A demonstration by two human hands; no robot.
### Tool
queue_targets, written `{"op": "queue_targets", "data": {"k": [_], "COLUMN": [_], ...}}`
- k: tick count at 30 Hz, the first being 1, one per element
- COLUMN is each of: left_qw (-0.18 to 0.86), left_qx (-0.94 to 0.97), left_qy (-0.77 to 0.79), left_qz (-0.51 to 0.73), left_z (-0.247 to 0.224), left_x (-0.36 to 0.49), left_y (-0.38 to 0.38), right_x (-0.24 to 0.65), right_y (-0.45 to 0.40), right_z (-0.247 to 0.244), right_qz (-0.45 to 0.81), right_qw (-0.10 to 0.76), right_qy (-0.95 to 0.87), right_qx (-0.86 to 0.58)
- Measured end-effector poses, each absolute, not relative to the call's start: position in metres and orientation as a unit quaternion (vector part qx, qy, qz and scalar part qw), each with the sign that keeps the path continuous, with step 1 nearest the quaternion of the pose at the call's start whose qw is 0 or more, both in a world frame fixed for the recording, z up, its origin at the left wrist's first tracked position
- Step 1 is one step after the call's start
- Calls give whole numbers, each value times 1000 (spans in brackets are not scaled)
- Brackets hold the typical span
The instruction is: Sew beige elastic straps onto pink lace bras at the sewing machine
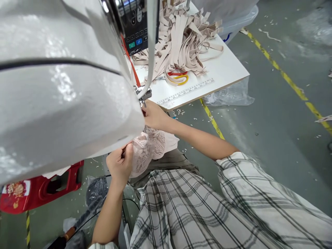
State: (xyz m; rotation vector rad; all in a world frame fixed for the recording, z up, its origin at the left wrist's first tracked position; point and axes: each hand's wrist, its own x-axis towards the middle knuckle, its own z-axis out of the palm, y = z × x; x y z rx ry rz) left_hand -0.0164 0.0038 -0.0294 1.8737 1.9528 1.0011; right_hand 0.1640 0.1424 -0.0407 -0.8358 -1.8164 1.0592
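A pale pink lace bra (141, 157) hangs below the large white head of a sewing machine (77, 114), its cups over my lap. My left hand (120, 162) pinches the bra's left edge between thumb and curled fingers. On the far side, my right hand (157, 116) is closed at the bra's upper edge, close under the metal fitting (144, 95) of the machine. The machine head covers the tips of its fingers. The needle area is hidden behind the machine head too.
On the white table (230, 69) lies a heap of beige straps (178, 41), with yellow-and-red-handled scissors (181, 80) and a printed ruler (186, 91). A control panel (138, 31) stands above. A red stool (41, 192) is at lower left; scraps litter the floor.
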Motion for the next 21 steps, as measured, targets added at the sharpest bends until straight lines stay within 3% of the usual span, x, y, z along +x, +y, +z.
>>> {"op": "queue_targets", "data": {"k": [21], "left_qw": [131], "left_qx": [726], "left_qy": [591], "left_qz": [326], "left_z": [-34], "left_x": [-23], "left_y": [5], "right_x": [166], "right_y": [131], "right_z": [-46], "right_qz": [376], "right_qw": [421], "right_qy": [-736], "right_qx": [-373]}}
